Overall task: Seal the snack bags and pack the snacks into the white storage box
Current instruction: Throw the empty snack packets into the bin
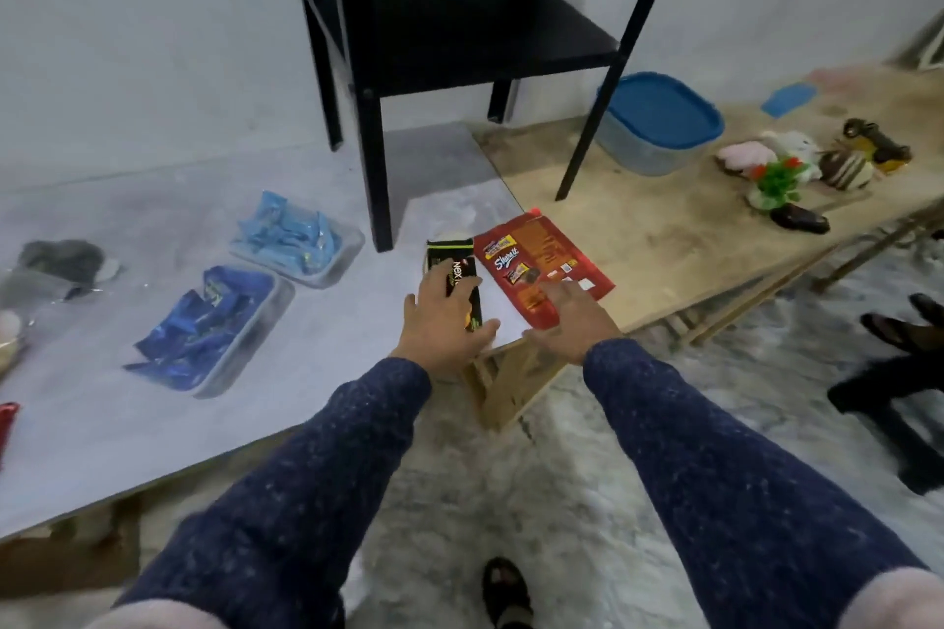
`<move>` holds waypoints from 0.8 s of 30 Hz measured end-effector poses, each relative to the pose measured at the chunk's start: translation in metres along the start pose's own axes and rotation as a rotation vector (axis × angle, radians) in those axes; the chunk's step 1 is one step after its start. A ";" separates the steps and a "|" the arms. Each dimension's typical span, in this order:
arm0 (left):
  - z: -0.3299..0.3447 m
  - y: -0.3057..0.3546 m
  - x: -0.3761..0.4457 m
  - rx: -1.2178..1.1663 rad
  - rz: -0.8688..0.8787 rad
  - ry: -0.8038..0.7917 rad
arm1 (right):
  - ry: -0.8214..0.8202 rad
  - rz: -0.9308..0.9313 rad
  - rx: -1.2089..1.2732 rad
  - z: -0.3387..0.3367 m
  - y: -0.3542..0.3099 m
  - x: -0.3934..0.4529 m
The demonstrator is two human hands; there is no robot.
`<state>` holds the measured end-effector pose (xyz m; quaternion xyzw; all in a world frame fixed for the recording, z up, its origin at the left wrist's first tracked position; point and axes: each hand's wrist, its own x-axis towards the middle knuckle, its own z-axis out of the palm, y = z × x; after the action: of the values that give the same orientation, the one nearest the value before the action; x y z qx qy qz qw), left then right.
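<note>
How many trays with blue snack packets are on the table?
2. The tray of dark blue packets sits nearer the person, left of the left hand. The tray of light blue packets lies just behind it, beside the black shelf leg.

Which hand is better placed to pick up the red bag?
The right hand: its fingers already rest on the red bag. The left hand lies on the black pack.

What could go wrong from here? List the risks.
1. The black snack pack under the left hand and the red snack bag under the right hand lie close to the table edge; a nudge could tip either to the floor.
2. No white box is clearly visible, so packing may mean a long carry.
</note>
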<state>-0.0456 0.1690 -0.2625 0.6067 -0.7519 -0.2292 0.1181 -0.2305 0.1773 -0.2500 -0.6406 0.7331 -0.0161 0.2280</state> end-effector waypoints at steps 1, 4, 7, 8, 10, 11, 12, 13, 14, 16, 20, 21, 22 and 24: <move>0.013 0.002 0.004 -0.021 -0.037 0.028 | 0.010 -0.052 -0.018 0.007 0.008 0.012; 0.042 0.007 0.013 -0.046 -0.127 0.097 | 0.104 -0.225 -0.151 0.026 0.030 0.046; 0.057 0.008 0.017 0.041 -0.169 0.157 | 0.070 -0.278 -0.193 0.037 0.043 0.068; 0.059 0.007 0.018 0.062 -0.174 0.175 | 0.047 -0.281 -0.195 0.042 0.047 0.073; 0.060 0.004 0.019 0.059 -0.177 0.219 | 0.061 -0.292 -0.190 0.048 0.050 0.078; 0.059 0.003 0.019 0.041 -0.183 0.241 | 0.088 -0.296 -0.179 0.051 0.050 0.079; 0.058 0.002 0.019 0.013 -0.196 0.262 | 0.115 -0.299 -0.163 0.053 0.051 0.080; 0.058 0.002 0.019 -0.021 -0.218 0.274 | 0.142 -0.307 -0.142 0.054 0.050 0.080; 0.057 0.001 0.018 -0.052 -0.246 0.275 | 0.165 -0.315 -0.118 0.055 0.050 0.080; 0.056 0.001 0.018 -0.086 -0.276 0.263 | 0.212 -0.346 -0.074 0.056 0.049 0.079; 0.050 0.000 0.017 -0.174 -0.266 0.247 | 0.238 -0.465 -0.082 0.047 0.049 0.071; 0.047 0.001 0.016 -0.215 -0.262 0.245 | 0.202 -0.470 -0.093 0.042 0.048 0.069; 0.043 0.003 0.013 -0.247 -0.260 0.237 | 0.155 -0.462 -0.102 0.036 0.047 0.069; 0.034 0.004 0.010 -0.287 -0.245 0.221 | 0.078 -0.443 -0.114 0.024 0.044 0.068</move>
<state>-0.0670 0.1664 -0.2915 0.6918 -0.6148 -0.2788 0.2561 -0.2683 0.1272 -0.3065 -0.7966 0.5825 -0.0490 0.1538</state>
